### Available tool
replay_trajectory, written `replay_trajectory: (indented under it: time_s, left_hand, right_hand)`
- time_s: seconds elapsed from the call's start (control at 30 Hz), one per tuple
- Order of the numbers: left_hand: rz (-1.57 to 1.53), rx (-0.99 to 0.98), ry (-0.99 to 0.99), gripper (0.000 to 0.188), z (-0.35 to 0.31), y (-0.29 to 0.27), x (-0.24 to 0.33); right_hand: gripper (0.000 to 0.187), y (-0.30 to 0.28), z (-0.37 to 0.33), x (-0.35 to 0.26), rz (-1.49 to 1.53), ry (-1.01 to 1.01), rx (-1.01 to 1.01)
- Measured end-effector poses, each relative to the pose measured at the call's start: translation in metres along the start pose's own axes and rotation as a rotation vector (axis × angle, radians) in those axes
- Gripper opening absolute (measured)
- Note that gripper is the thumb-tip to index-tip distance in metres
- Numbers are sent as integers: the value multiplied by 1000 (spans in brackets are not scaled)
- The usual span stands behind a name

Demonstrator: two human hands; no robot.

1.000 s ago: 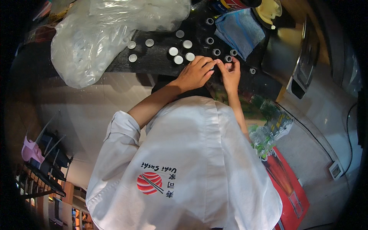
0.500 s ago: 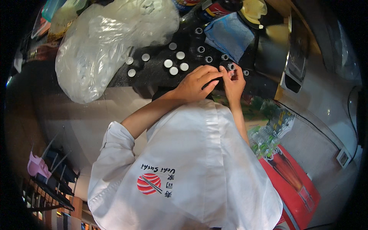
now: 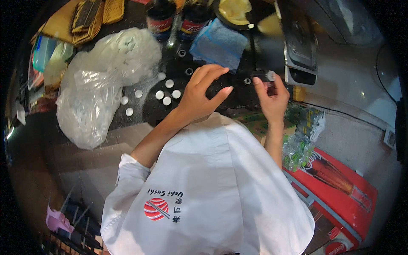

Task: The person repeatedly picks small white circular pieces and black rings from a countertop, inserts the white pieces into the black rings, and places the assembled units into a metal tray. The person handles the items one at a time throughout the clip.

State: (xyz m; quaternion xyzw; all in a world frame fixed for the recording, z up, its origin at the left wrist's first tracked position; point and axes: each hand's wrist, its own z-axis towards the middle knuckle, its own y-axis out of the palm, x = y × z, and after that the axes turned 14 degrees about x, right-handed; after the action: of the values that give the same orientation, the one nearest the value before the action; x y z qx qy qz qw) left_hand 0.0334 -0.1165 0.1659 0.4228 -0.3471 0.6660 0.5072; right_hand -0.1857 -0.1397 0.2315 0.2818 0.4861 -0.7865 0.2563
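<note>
Head view is being filled in its lower half by a white garment (image 3: pixel 212 187) with a red round emblem, from which both bare forearms are being stretched up to a dark counter (image 3: pixel 231 91). Well to the left of the left fingers, a large crumpled clear plastic bag (image 3: pixel 97 89) is lying on that counter. Just above the left fingertips, a folded blue cloth (image 3: pixel 219 44) is being left untouched, with two dark bottles (image 3: pixel 176 15) standing beyond it. The left hand (image 3: pixel 202 93) is being held over the counter with its fingers (image 3: pixel 212 74) spread and slightly curled, nothing being gripped. The right hand (image 3: pixel 270 95) is being raised beside it, and a small dark container (image 3: pixel 263 76) with a pale end is being pinched between its thumb and fingertips. Small white round caps (image 3: pixel 168 93) are lying scattered just left of the left fingers, and a few small dark rings (image 3: pixel 189 71) are sitting near them.
</note>
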Motion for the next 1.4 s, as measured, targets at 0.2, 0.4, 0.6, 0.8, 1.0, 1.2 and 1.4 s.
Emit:
replay_trajectory:
  time_s: [0.2, 0.4, 0.6, 0.8, 1.0, 1.2, 1.4]
  left_hand:
    - [-127, -114, -103, 32, -14, 6, -3]
    - [-107, -198, -160, 26, -19, 7, -5]
    - [-58, -197, -202, 21, -19, 6, -2]
    - [-41, -173, -188, 20, -23, 4, -8]
    - [-57, -164, -188, 19, -25, 4, -10]
    - [-50, -169, -198, 18, -22, 6, -6]
    - [-47, -170, -191, 17, -25, 7, -8]
  right_hand:
    - [37, -79, 39, 61, -333, 13, 188]
    - [39, -113, 73, 79, -537, 74, 126]
    - [38, -115, 87, 100, -548, 21, 111]
    - [37, -118, 92, 105, -601, -40, 107]
    - [36, -125, 95, 112, -652, -96, 81]
    - [37, -126, 94, 116, -649, -124, 55]
    - [38, -127, 92, 115, -657, -119, 30]
